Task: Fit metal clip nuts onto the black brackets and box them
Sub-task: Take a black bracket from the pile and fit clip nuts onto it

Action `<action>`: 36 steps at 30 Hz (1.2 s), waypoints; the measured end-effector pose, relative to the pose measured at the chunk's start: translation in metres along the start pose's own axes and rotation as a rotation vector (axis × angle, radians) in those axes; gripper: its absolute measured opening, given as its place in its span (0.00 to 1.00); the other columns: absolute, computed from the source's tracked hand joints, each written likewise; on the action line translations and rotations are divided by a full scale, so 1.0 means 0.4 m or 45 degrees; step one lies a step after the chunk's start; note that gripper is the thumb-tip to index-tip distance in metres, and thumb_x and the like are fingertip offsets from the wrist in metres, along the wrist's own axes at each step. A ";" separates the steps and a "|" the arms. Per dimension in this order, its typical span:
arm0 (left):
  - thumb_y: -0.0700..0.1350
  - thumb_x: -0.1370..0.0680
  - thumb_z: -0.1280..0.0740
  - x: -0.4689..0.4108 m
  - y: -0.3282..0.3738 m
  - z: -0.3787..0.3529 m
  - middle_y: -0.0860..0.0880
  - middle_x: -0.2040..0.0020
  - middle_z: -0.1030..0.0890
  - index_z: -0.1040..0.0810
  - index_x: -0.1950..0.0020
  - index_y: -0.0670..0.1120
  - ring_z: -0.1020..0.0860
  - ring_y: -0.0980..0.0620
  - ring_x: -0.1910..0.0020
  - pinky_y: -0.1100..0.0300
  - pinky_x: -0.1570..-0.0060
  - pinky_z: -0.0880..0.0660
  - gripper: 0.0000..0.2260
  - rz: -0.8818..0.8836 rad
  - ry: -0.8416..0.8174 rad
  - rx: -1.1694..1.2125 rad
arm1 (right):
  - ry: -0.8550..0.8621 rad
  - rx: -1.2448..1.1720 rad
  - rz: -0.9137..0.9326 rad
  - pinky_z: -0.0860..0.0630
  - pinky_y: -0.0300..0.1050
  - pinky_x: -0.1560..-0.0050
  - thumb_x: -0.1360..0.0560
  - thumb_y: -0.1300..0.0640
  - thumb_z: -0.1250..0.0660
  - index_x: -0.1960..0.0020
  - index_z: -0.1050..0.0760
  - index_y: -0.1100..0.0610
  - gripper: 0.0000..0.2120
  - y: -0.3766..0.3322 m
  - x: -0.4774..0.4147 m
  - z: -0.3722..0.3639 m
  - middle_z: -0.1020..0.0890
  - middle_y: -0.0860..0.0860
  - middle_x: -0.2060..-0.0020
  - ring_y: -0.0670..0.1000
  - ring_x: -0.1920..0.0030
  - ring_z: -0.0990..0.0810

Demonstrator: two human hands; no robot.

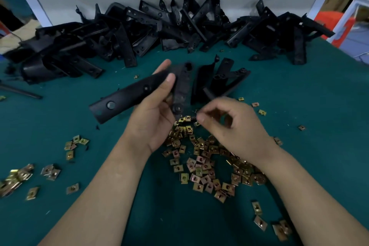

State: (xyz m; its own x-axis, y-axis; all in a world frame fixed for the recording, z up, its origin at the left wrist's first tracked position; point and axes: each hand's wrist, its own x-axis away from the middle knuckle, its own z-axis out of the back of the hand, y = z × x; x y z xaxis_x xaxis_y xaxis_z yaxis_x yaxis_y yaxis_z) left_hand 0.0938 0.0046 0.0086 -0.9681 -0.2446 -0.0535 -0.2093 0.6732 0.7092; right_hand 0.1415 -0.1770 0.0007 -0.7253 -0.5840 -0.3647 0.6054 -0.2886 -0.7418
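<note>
Step in hand, by judgement: fitting. Black bracket (127, 94) at centre frame, matte, angled and holed, gripped by the left hand (153, 118) with the thumb across its face. Right hand (235, 126) just right of it, fingers curled to a pinch; contents cannot be told. Next move calls for one of the clip nuts (203, 166) — brassy, square, strewn on the tabletop (309, 166) at lower centre — pushed over a bracket edge, hole to hole.

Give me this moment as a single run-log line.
left hand: holds black bracket | right hand: pinch above clip nuts, contents unclear | bracket pile: at table rear
</note>
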 end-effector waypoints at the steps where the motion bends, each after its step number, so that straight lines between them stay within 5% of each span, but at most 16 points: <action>1: 0.43 0.25 0.30 -0.003 0.006 0.004 0.47 0.45 0.14 0.18 0.38 0.49 0.15 0.55 0.53 0.63 0.60 0.20 0.15 0.002 0.066 0.084 | -0.121 0.151 -0.014 0.29 0.33 0.53 0.24 0.47 0.27 0.51 0.17 0.46 0.04 0.005 0.001 0.004 0.18 0.40 0.56 0.42 0.51 0.21; 4: 0.42 0.26 0.28 -0.015 0.012 0.023 0.48 0.53 0.13 0.12 0.53 0.44 0.15 0.56 0.56 0.66 0.60 0.21 0.06 -0.005 0.208 0.219 | -0.395 0.367 -0.038 0.32 0.32 0.50 0.28 0.40 0.28 0.50 0.18 0.42 0.10 0.011 0.007 0.004 0.21 0.37 0.54 0.38 0.47 0.26; 7: 0.44 0.29 0.26 -0.025 0.013 0.035 0.50 0.56 0.14 0.12 0.57 0.45 0.17 0.58 0.59 0.66 0.57 0.21 0.04 0.006 0.262 0.258 | -0.414 0.383 -0.017 0.35 0.27 0.51 0.27 0.40 0.28 0.51 0.18 0.41 0.08 0.007 0.007 0.005 0.21 0.36 0.56 0.36 0.48 0.28; 15: 0.41 0.25 0.28 -0.031 0.008 0.034 0.43 0.47 0.13 0.12 0.52 0.41 0.15 0.51 0.47 0.62 0.52 0.19 0.07 0.058 0.090 0.187 | -0.408 0.315 -0.057 0.35 0.24 0.55 0.25 0.48 0.28 0.55 0.26 0.41 0.06 0.001 0.013 0.004 0.22 0.37 0.57 0.38 0.50 0.26; 20: 0.41 0.25 0.28 -0.028 0.008 0.032 0.44 0.48 0.13 0.12 0.52 0.42 0.14 0.51 0.49 0.62 0.53 0.19 0.07 0.094 0.070 0.143 | -0.379 0.170 -0.124 0.25 0.35 0.55 0.23 0.54 0.29 0.49 0.21 0.41 0.08 0.002 0.012 0.004 0.19 0.36 0.56 0.41 0.53 0.21; 25: 0.42 0.26 0.28 -0.026 0.010 0.029 0.43 0.49 0.13 0.12 0.53 0.41 0.14 0.50 0.50 0.61 0.56 0.18 0.07 0.125 0.088 0.124 | -0.512 0.351 -0.078 0.29 0.36 0.49 0.25 0.45 0.28 0.49 0.18 0.41 0.05 -0.004 0.007 0.020 0.20 0.36 0.54 0.40 0.47 0.25; 36: 0.42 0.26 0.28 -0.031 0.005 0.028 0.40 0.44 0.15 0.12 0.50 0.40 0.15 0.47 0.46 0.57 0.51 0.19 0.09 0.165 0.123 0.087 | -0.488 0.309 -0.166 0.27 0.36 0.54 0.20 0.55 0.31 0.52 0.21 0.42 0.07 -0.020 0.014 0.019 0.20 0.39 0.55 0.39 0.50 0.24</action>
State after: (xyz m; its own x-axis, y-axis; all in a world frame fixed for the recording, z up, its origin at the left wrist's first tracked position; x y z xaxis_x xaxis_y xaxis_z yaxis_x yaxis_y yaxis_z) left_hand 0.1038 0.0166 0.0026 -0.9706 -0.2164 0.1051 -0.0958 0.7485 0.6562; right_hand 0.1353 -0.1837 0.0089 -0.6545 -0.7560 -0.0096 0.6097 -0.5203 -0.5980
